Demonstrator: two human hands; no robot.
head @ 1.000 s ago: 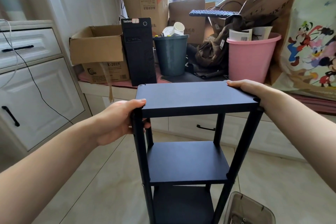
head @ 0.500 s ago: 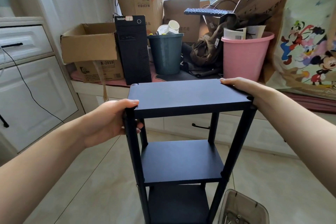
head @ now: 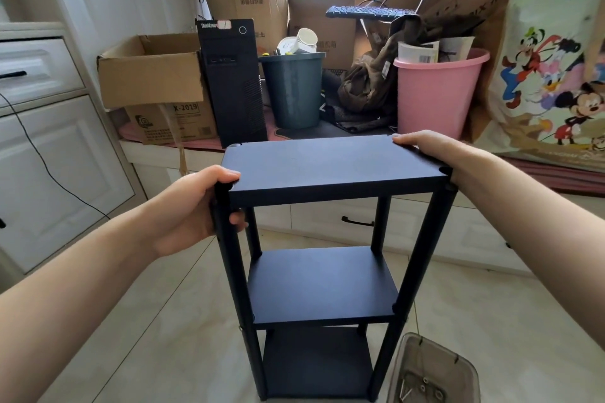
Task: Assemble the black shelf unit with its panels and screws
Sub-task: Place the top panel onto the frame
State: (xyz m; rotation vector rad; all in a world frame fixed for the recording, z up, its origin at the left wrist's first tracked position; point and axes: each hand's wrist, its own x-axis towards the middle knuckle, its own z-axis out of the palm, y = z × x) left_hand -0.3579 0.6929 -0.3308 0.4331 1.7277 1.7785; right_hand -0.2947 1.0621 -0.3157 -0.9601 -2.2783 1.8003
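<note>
Both hands stay where they were a moment ago, and the view has only slid a little, so the boxes and buckets at the back sit a bit more to the left in the frame.

The black shelf unit (head: 322, 239) stands upright on the tiled floor (head: 147, 337), in the middle of the frame. It has a top panel (head: 330, 163), a middle panel (head: 322, 285) and a bottom panel (head: 317, 360), with four black legs between them. The left hand (head: 196, 209) has its grip clamped around the near left leg (head: 229, 255), just under the top panel, with the thumb on the panel's corner. The right hand (head: 425, 149) lies on the right edge of the top panel, its fingers flat and not curled around anything.

It looks like the building is nearly done. The step in hand seems to be a check: holding the shelf to feel if it stands firm.

A clear plastic tray (head: 432, 370) sits on the floor at the lower right, near the shelf's right leg. Some screws (head: 415, 388) are in it. Next, the person will likely need to wiggle the shelf gently, and if a leg feels loose, tighten it or use a screw from the tray.
</note>
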